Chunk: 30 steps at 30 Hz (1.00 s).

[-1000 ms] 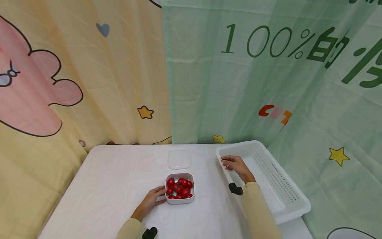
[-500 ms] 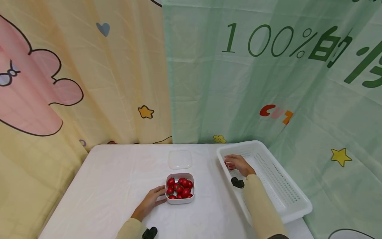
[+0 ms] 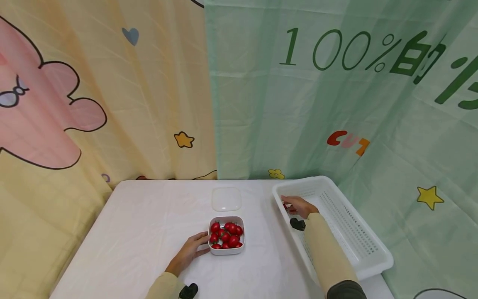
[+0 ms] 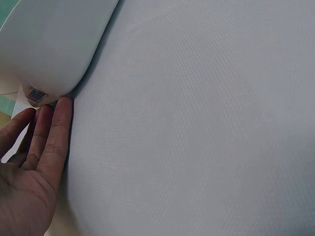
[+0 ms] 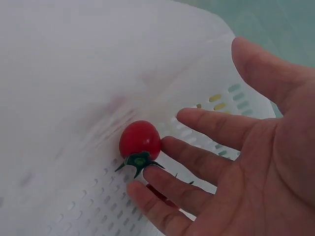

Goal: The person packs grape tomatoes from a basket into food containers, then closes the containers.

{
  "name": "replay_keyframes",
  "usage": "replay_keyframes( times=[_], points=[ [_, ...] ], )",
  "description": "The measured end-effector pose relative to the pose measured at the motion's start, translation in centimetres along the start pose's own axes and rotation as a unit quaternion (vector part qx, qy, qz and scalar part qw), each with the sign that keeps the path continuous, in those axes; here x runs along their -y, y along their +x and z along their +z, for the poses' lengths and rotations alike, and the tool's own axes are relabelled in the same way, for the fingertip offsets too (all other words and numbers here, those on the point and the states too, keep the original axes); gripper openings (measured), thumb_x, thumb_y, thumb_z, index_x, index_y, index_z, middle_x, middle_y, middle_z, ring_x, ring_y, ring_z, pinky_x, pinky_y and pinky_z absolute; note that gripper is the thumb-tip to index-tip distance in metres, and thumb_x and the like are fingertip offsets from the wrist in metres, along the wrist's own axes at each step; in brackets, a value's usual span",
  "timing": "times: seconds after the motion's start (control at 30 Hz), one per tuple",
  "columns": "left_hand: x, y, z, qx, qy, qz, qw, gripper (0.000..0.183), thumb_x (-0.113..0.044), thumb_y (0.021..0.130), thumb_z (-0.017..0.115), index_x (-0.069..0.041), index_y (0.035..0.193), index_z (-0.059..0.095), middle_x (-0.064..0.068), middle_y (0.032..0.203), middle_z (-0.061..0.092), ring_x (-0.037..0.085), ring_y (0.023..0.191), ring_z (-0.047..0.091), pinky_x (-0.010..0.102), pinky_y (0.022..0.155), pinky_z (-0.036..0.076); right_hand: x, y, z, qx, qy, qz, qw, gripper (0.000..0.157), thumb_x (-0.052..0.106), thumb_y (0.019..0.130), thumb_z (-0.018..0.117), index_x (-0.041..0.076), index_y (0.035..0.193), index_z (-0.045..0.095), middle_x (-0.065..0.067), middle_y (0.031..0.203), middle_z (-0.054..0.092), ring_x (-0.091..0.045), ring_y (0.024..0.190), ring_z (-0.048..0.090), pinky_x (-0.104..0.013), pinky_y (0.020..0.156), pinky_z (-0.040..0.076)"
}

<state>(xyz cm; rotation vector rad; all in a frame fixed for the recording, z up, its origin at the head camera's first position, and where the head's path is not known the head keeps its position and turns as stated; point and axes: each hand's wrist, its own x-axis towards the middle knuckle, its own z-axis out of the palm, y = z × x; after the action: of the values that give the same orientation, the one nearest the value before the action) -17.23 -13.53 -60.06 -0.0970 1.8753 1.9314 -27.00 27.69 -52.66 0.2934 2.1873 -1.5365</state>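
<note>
My left hand (image 3: 188,251) rests its extended fingertips against the left side of a small white square container (image 3: 225,251) filled with several cherry tomatoes (image 3: 225,236). In the left wrist view, those fingers (image 4: 53,142) touch the container's wall (image 4: 59,44), which bears a barcode label. My right hand (image 3: 301,206) reaches inside a white plastic basket (image 3: 367,245) near its left wall. The right wrist view has its fingers spread, their tips right at a red tomato (image 5: 140,140) with a green calyx. Behind those fingers, part of another tomato (image 5: 162,195) shows.
A clear square lid (image 3: 226,199) lies on the white-covered table (image 3: 149,224) behind the container. Long and perforated, the basket stands along the table's right side. Printed curtains (image 3: 250,104) hang behind the table and at both sides.
My right hand has moved from the basket's left rim a little to the right and down into the basket. My left hand keeps its place at the container.
</note>
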Motion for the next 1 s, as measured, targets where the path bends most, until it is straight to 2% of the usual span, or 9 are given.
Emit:
replay_keyframes(
  times=[0.17, 0.33, 0.47, 0.7, 0.8, 1.0],
  points=[
    [0.2, 0.2, 0.0, 0.002, -0.001, -0.002, 1.0, 0.066, -0.031, 0.097, 0.057, 0.016, 0.138, 0.035, 0.027, 0.131, 0.05, 0.026, 0.11, 0.056, 0.044, 0.095, 0.052, -0.2, -0.3, -0.2, 0.029, 0.027, 0.02, 0.999, 0.045, 0.042, 0.095, 0.057, 0.001, 0.112, 0.063, -0.01, 0.1, 0.061, -0.022, 0.083, 0.054, -0.039, 0.085, 0.049],
    [0.2, 0.1, -0.1, 0.006, -0.002, 0.001, 1.0, 0.066, -0.031, 0.097, 0.057, 0.015, 0.138, 0.035, 0.026, 0.13, 0.051, 0.026, 0.11, 0.055, 0.045, 0.095, 0.051, -0.9, -0.5, -0.6, 0.073, 0.034, 0.033, 0.996, 0.045, 0.038, 0.099, 0.05, -0.003, 0.114, 0.061, -0.011, 0.096, 0.062, -0.019, 0.08, 0.06, -0.032, 0.074, 0.053],
    [0.0, 0.0, 0.0, 0.003, 0.0, 0.001, 1.0, 0.064, -0.031, 0.098, 0.056, 0.015, 0.138, 0.036, 0.026, 0.13, 0.051, 0.026, 0.111, 0.055, 0.045, 0.095, 0.051, -1.4, -0.5, -0.8, 0.082, 0.037, 0.026, 0.996, 0.043, 0.033, 0.1, 0.05, -0.005, 0.119, 0.057, -0.011, 0.098, 0.063, -0.019, 0.081, 0.062, -0.032, 0.075, 0.054],
    [-0.2, 0.0, 0.0, 0.002, 0.0, 0.003, 1.0, 0.064, -0.03, 0.098, 0.055, 0.015, 0.139, 0.035, 0.028, 0.132, 0.048, 0.028, 0.112, 0.055, 0.045, 0.095, 0.051, -1.9, -0.7, -1.0, 0.087, 0.069, 0.003, 0.994, 0.025, 0.018, 0.099, 0.05, -0.003, 0.107, 0.062, -0.009, 0.09, 0.061, -0.02, 0.077, 0.06, -0.031, 0.069, 0.056],
    [-0.1, 0.0, 0.0, 0.005, -0.001, 0.002, 1.0, 0.064, -0.03, 0.099, 0.055, 0.015, 0.139, 0.034, 0.028, 0.132, 0.049, 0.028, 0.112, 0.055, 0.045, 0.095, 0.051, -2.0, -1.2, -0.9, 0.094, 0.07, -0.008, 0.993, 0.025, 0.015, 0.1, 0.049, -0.004, 0.108, 0.062, -0.008, 0.088, 0.061, -0.019, 0.076, 0.059, -0.03, 0.068, 0.056],
    [0.0, 0.0, -0.1, 0.011, -0.002, 0.005, 0.9999, 0.065, -0.031, 0.099, 0.054, 0.016, 0.139, 0.034, 0.027, 0.131, 0.05, 0.026, 0.11, 0.056, 0.044, 0.095, 0.052, -1.5, -2.5, -0.8, 0.097, 0.054, -0.037, 0.993, 0.031, 0.01, 0.1, 0.048, -0.013, 0.119, 0.056, -0.007, 0.089, 0.063, -0.018, 0.078, 0.061, -0.031, 0.072, 0.057]
  ],
)
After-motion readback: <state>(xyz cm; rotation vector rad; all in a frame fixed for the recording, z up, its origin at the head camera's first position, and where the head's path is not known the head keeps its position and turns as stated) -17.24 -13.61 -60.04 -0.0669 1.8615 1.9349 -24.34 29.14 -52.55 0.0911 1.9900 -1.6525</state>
